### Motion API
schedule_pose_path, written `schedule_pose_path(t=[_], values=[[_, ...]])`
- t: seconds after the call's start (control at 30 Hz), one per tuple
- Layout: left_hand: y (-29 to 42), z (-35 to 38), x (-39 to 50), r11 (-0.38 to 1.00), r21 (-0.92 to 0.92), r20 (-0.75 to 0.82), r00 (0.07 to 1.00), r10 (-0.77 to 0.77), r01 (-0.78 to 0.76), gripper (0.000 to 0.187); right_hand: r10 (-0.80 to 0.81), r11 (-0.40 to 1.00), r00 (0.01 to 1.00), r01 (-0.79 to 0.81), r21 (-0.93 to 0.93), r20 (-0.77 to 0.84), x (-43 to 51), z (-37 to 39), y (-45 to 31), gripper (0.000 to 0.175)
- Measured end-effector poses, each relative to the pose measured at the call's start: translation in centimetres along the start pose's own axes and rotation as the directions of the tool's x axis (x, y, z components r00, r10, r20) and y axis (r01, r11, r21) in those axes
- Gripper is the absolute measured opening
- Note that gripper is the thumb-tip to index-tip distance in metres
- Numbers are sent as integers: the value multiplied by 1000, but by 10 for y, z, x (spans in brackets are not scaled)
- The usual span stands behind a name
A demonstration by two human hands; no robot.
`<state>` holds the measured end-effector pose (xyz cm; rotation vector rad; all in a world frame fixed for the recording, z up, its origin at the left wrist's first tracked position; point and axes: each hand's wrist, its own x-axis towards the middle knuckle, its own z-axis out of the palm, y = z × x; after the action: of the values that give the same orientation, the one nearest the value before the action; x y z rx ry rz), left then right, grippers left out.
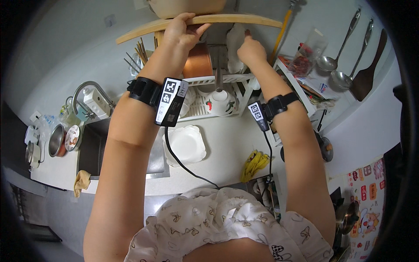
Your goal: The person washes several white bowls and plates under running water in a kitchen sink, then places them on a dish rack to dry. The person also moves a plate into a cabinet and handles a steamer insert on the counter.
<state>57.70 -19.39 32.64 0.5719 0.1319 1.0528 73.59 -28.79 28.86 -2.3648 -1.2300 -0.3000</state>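
Observation:
High at the top of the view, my left hand (183, 34) grips a wooden board (229, 19), seen nearly edge-on. Its fingers lie over the top edge and the thumb is below. Under the board's right half is my right hand (252, 50), index finger extended and the others curled. It is beside a whitish, translucent plastic-like item (235, 49) against the wall; whether it grips that item is unclear. Below the hands stands a white dish rack (204, 109) with bowls, among them a bowl with a red pepper pattern (221, 102). A copper-coloured pot (198, 62) is behind it.
On the counter (222, 137) lie a square white plate (185, 145) and a yellow cloth (255, 165). A sink (95, 144) with a curved faucet (88, 85) is at left. Ladles (327, 63) and a dark spatula (368, 75) hang at right. Chopsticks (141, 50) stand upright at back left.

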Motion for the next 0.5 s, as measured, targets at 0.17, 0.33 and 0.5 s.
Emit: schedule_pose_path(t=[0.17, 0.33, 0.5], values=[[-2, 0, -5, 995, 104, -10, 1000, -11, 12, 12, -24, 988, 999, 29, -154, 34, 26, 22, -21, 42], [0, -3, -7, 995, 97, 1, 1000, -3, 3, 12, 58, 970, 979, -10, -242, 195, 52, 41, -28, 36], [-1, -15, -1, 996, 90, 28, 999, -19, 17, 15, 31, 966, 983, 17, -258, 182, 62, 53, -23, 36]])
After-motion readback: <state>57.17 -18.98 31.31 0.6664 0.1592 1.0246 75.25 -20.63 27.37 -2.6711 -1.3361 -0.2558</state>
